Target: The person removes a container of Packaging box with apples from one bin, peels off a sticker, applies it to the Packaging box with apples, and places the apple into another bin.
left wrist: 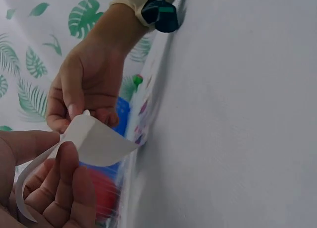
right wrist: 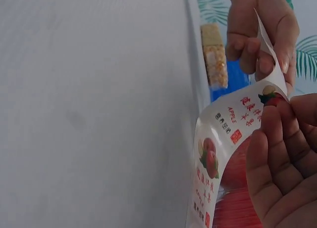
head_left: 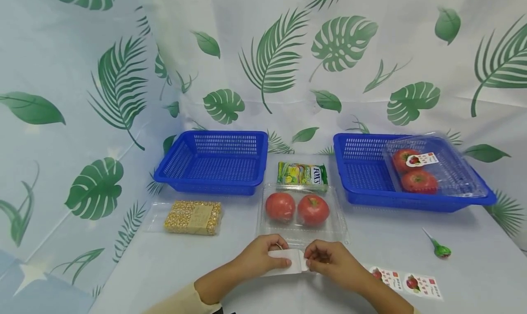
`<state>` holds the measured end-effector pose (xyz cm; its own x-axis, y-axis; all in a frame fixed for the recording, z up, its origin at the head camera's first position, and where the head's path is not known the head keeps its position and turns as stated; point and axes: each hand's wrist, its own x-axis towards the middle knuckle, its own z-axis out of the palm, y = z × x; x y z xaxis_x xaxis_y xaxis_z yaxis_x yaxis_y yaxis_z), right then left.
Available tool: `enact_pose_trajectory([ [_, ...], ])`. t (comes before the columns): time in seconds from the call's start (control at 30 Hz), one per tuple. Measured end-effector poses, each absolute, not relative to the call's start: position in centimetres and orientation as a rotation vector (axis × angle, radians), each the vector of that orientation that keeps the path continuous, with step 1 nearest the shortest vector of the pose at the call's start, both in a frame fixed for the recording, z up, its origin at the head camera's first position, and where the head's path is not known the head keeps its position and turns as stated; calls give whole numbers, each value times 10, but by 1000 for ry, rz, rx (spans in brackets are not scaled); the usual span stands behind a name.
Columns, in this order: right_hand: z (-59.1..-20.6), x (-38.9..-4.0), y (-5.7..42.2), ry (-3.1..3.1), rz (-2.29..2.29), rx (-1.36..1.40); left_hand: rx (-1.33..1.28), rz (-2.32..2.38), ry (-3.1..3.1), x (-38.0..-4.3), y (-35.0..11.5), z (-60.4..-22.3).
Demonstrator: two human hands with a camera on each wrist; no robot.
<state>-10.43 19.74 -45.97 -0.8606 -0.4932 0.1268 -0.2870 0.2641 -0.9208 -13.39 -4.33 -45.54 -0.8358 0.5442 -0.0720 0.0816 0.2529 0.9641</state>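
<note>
Both hands hold a strip of apple stickers (head_left: 287, 263), plain white backing upward in the head view. My left hand (head_left: 264, 255) pinches it between thumb and fingers, and the strip curls past that hand in the left wrist view. At the other end, my right hand (head_left: 332, 261) pinches the strip's edge with thumb and fingertips. Printed apples and red lettering show on the strip (right wrist: 230, 120) in the right wrist view. Just beyond the hands lies a clear plastic clamshell box (head_left: 302, 234) holding two red apples (head_left: 314, 210).
Behind stand two blue baskets (head_left: 212, 186) (head_left: 405, 203); a labelled apple box (head_left: 457, 172) tilts on the right one. A FOX'S candy bag (head_left: 302, 173), a corn kernel pack (head_left: 192, 218), a green flower bud (head_left: 441, 250) and printed stickers (head_left: 422, 285) lie about.
</note>
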Motion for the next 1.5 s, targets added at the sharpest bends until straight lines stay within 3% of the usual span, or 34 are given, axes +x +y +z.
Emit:
enact_pose_trajectory([
  [1.07, -439, -105, 218, 2331, -1518, -1060, 977, 600, 2341, -151, -87, -457],
  [1.5, -414, -110, 230, 2277, -1436, -1157, 915, 499, 2512, -152, -89, -456],
])
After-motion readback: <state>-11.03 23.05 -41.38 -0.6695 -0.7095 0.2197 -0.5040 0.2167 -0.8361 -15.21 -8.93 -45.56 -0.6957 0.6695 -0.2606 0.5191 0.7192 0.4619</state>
